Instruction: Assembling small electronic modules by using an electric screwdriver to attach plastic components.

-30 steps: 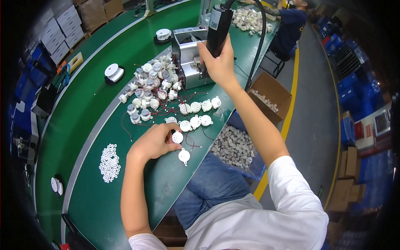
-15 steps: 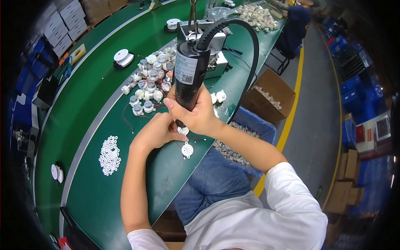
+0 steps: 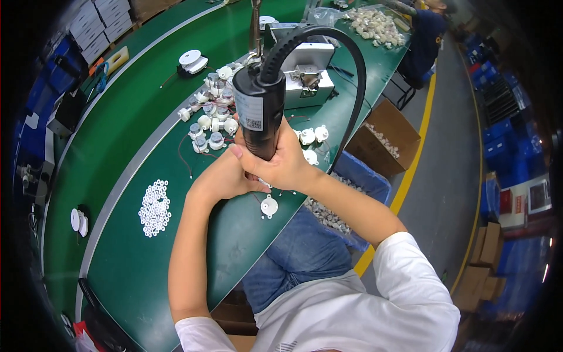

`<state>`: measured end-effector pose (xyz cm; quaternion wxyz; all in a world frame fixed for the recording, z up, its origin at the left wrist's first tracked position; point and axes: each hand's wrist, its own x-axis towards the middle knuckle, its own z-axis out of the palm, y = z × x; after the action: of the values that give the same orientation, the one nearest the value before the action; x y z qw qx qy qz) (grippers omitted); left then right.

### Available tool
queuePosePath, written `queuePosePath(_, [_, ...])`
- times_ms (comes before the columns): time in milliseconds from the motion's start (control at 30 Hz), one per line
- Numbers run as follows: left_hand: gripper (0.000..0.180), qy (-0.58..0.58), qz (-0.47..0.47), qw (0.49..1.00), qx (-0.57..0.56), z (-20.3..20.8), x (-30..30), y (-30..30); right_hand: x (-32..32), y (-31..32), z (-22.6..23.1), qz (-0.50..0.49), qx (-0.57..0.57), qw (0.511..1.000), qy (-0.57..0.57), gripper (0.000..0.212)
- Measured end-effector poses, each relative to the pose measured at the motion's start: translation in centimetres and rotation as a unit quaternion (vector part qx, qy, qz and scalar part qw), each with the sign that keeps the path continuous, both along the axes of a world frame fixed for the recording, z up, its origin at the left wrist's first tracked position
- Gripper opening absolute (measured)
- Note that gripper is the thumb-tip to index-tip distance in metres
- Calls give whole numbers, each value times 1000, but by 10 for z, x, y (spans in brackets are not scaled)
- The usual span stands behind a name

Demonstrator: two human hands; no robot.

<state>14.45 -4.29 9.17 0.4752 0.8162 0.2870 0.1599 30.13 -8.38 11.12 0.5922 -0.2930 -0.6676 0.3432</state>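
Observation:
My right hand (image 3: pixel 285 157) is wrapped around a black electric screwdriver (image 3: pixel 258 111) held upright, its cable looping off to the right. Below the driver, my left hand (image 3: pixel 224 176) is closed, with thumb and fingers pinching a small white plastic housing (image 3: pixel 265 182). Most of that housing and the driver's tip are hidden behind my hands. Just nearer to me on the green table lies a round white part (image 3: pixel 269 206) with small lugs. Past my hands is a heap of white motor-like units (image 3: pixel 214 111) with clear caps and red wires.
White rings (image 3: pixel 155 209) lie piled at left on the table (image 3: pixel 231 234). A silver device (image 3: pixel 311 82) stands behind the driver. White spools (image 3: pixel 190 61) sit on the green belt. At right are a cardboard box (image 3: pixel 384 138) and a blue bin (image 3: pixel 366 176) of parts; a co-worker (image 3: pixel 427 44) sits far off.
The view has shifted slightly. The driver's upper end leans a little to the left and nearer, and my hands now cover more of the white housing. Both grips stay the same.

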Motion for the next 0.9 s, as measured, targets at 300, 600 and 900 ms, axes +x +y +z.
queuePosePath(300, [62, -31, -20, 996, 77, -5, 1, 2, 1, -4, -6, 15, -25, 1000, -8, 57])
queuePosePath(600, [56, -31, -6, 993, 117, -8, 6, 2, -2, -9, -3, -15, -26, 998, 62, 41])
queuePosePath(900, [32, 50, 39, 998, 27, 10, 4, -15, 75, 58, 51, -193, 142, 964, 111, 38])
